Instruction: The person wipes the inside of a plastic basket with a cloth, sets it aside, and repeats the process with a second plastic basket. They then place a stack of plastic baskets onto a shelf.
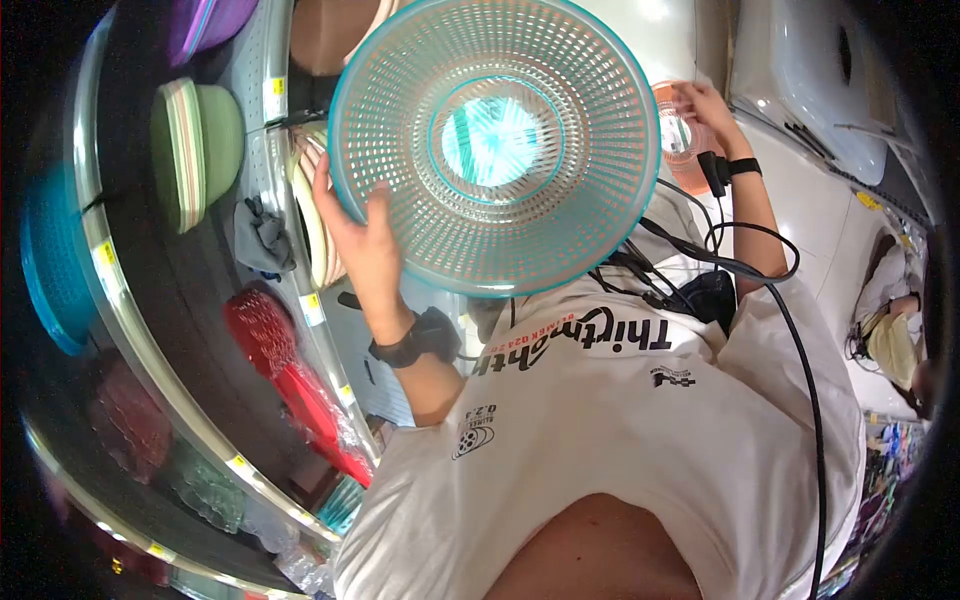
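Note:
A round teal basket point(400, 130) with a perforated wall fills the upper middle. My left hand point(365, 240) grips its left rim, the thumb over the inner wall and the fingers at the edge. Partly hidden beyond the basket's right side is an orange basket point(690, 172), and orange also shows through the teal basket's holes. My right hand point(708, 112) is closed at the orange basket's upper right edge, its fingertips slightly blurred. Black bands circle both wrists.
Curved shelves point(110, 262) on the left carry a blue basket point(55, 260), green basins point(215, 150) and red plastic items point(270, 340). Black cables point(800, 350) hang across my right arm and shirt. A white bin point(810, 80) stands upper right; another person point(890, 320) is at far right.

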`<state>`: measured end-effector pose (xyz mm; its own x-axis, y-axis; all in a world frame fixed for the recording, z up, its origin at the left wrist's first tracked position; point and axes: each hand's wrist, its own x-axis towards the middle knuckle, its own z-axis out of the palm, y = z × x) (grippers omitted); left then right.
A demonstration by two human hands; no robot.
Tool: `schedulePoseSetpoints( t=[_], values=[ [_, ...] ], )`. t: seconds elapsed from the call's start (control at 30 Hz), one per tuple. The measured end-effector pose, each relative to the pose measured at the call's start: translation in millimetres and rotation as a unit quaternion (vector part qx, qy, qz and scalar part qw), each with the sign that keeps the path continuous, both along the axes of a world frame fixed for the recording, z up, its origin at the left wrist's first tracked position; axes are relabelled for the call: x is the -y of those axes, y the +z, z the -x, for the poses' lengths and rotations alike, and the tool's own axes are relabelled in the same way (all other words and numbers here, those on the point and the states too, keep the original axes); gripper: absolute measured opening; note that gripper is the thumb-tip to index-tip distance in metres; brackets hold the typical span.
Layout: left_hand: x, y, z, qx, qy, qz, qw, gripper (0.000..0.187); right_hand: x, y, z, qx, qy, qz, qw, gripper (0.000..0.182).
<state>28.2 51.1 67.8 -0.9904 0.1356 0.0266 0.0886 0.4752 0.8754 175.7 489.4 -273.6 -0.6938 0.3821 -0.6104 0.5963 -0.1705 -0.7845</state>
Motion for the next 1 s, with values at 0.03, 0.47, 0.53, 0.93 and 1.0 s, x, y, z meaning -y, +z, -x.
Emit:
schedulePoseSetpoints(
  t=[0.03, 0.47, 0.53, 0.93, 1.0],
  values=[
    [9, -7, 5, -0.019, -0.028, 0.056, 0.998, 0.066, 8, 44, 20, -0.046, -0.021, 0.075, 0.996, 0.049],
    [143, -39, 34, -0.114, 0.137, 0.013, 0.984, 0.038, 127, 224, 107, -0.126, 0.003, 0.306, 0.944, 0.059],
    [168, -27, 47, -0.141, 0.208, 0.044, 0.967, 0.041, 132, 231, 103, -0.126, 0.014, 0.311, 0.942, 0.058],
    [220, -30, 111, -0.220, 0.252, 0.144, 0.931, 0.050, 134, 221, 95, -0.112, -0.041, 0.261, 0.958, 0.056],
    [222, -30, 112, -0.280, 0.241, 0.154, 0.916, 0.045, 122, 201, 94, -0.129, -0.007, 0.261, 0.957, 0.052]
  ],
)
